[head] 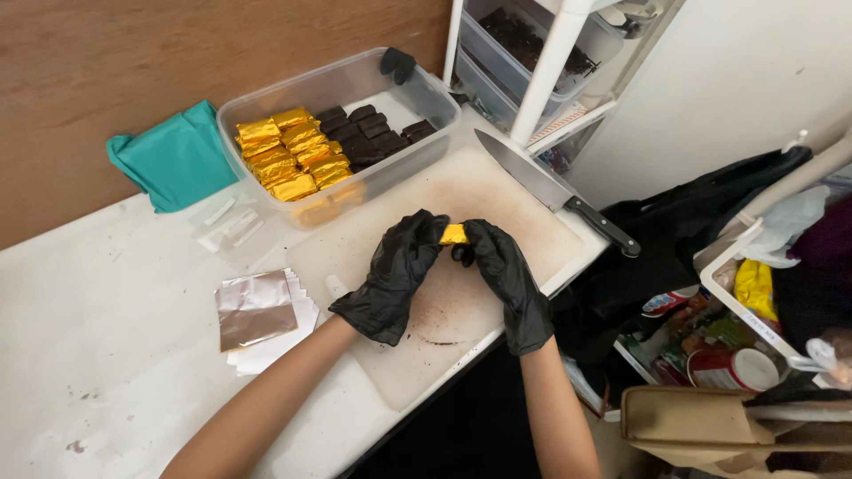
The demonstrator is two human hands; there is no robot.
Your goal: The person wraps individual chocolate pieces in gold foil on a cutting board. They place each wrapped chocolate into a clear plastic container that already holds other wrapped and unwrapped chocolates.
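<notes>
The white table (106, 355) carries a pale cutting board (497, 200), stained brown. Behind the board stands a clear plastic box (266, 98) with gold-wrapped pieces (288, 155) on one side and bare dark pieces (373, 131) on the other. A big knife (555, 191) lies at the board's far right edge, and foil sheets (256, 309) lie to the left.

Both hands wear black gloves. The left hand (395, 275) and right hand (506, 275) pinch one small gold-wrapped piece (453, 234) between their fingertips, above the board. I judge the step to be folding the foil shut; next, the loose ends need careful pressing. Its long axis seems to run left to right, from one hand to the other.
</notes>
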